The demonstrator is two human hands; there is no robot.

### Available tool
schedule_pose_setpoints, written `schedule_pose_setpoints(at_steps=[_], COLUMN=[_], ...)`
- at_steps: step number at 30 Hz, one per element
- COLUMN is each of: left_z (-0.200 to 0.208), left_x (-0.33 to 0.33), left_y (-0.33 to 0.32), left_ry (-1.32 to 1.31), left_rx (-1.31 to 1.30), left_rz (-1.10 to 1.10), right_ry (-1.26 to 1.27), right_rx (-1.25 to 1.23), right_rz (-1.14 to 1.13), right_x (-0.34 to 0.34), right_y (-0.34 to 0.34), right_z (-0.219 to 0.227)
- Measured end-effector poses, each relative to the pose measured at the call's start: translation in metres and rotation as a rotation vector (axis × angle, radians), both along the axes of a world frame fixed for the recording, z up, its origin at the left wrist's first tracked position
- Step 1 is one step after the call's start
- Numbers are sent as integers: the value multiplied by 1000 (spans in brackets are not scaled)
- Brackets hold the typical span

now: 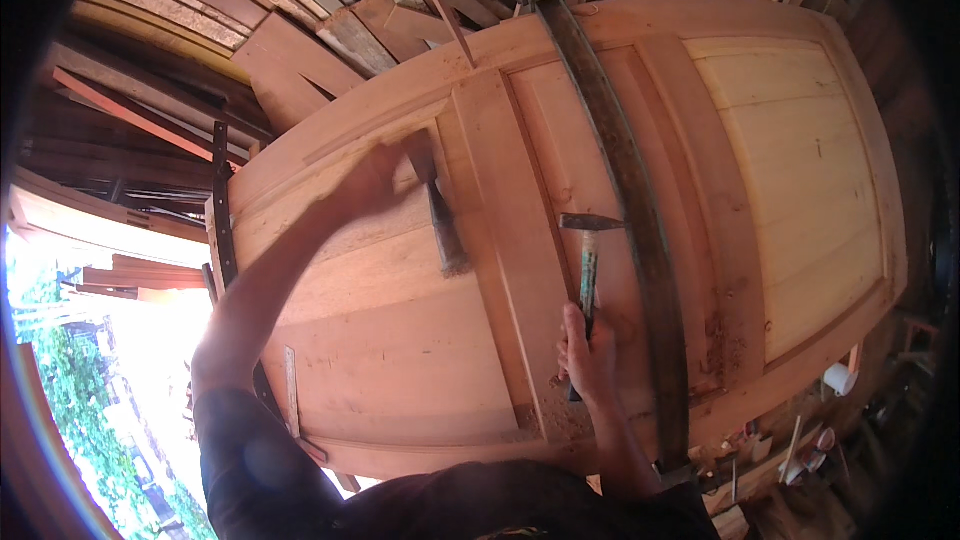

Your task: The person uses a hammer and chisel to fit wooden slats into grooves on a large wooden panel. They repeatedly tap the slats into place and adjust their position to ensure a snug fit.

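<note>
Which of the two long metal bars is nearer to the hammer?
The right bar, crossing the door beside the hammer; the left bar is farther, at the door's left edge.

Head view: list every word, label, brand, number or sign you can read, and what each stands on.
No text can be read.
Small marks on the black cloth shirt are too small to make out; the brown wooden panelled door shows no readable lettering.

A dark, short-sleeved shirt [450, 502] is worn, with a small yellowish print [516, 533] in front; left hand [382, 176], right hand [590, 355] and both forearms [262, 288] are bare.
</note>
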State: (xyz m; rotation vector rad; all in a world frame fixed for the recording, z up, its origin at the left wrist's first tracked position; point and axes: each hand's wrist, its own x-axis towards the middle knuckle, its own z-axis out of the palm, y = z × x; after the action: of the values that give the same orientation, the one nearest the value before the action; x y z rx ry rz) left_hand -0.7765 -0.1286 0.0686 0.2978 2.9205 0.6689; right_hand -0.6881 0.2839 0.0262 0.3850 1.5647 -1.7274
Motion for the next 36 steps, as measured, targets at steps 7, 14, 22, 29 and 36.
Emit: schedule_pose_setpoints(at_steps=[7, 14, 22, 29, 36], left_z=[39, -41, -17, -47, -86], left_x=[-215, -70, 170, 305, 321], left_y=[16, 111, 158, 142, 153], left_ry=[364, 546, 398, 231, 346], left_rx=[1222, 303, 119, 91, 189], left_rz=[734, -95, -3, 327, 525], right_ry=[379, 296, 404, 1010, 1284], right_rx=[303, 211, 517, 837, 762], right_rz=[45, 7, 460, 461, 783], right_x=[12, 7, -22, -18, -36], right_y=[-9, -10, 12, -24, -184], right_z=[-23, -23, 19, 58, 9])
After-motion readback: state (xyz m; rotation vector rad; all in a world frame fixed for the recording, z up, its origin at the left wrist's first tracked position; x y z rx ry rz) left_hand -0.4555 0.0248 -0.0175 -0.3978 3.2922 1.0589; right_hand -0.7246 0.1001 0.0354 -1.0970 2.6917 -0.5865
